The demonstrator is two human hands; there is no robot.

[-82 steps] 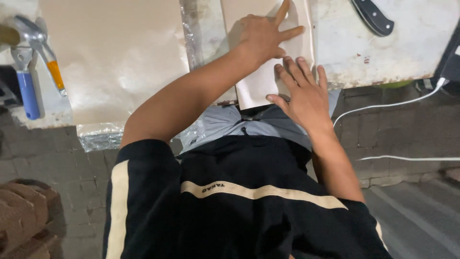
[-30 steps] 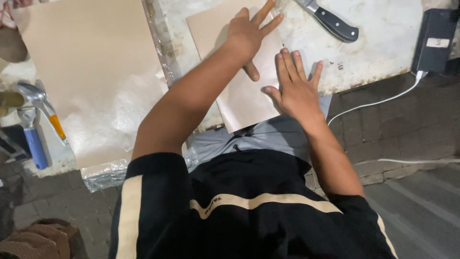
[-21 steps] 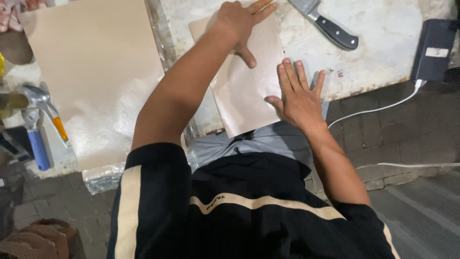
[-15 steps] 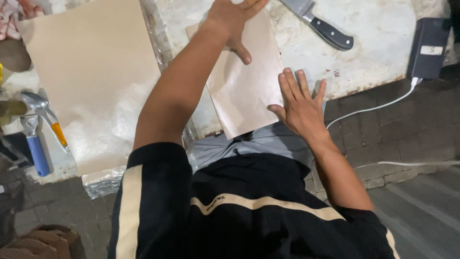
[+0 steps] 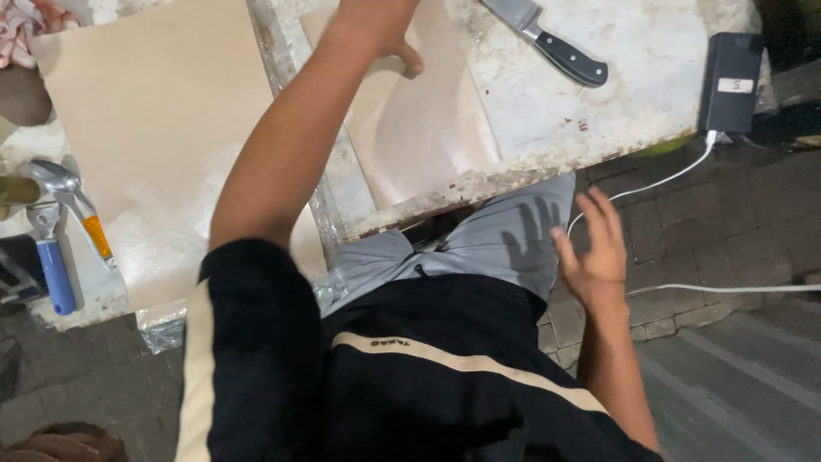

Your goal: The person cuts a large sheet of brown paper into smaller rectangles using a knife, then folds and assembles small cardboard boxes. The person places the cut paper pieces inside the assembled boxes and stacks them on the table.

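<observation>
The table [image 5: 599, 111] is the largest thing here, a worn, pale, speckled top with a chipped front edge. On its left part lies a big tan board [image 5: 145, 128], smooth and matte, dusted white towards its near corner. Next in size is the sheet [image 5: 428, 128]: a smaller tan piece, flat on the table between the board and the knife, its near corner close to the table's front edge. It looks thin and smooth with a faint sheen (paper or thin card, hard to say from this angle).

The left hand [image 5: 376, 26] reaches far forward and rests on the sheet's upper part; only the thumb and the heel show, the fingers running out of frame, so I cannot tell how they are spread. The right hand [image 5: 594, 248] is off the table, hanging over the lap with its fingers spread wide and nothing in it.

A black-handled knife [image 5: 547, 38] lies right of the sheet, apart from it. A dark power bank [image 5: 731, 81] sits at the table's right end, a white cable [image 5: 667, 180] running from it. Small tools [image 5: 60, 231] lie at the far left.
</observation>
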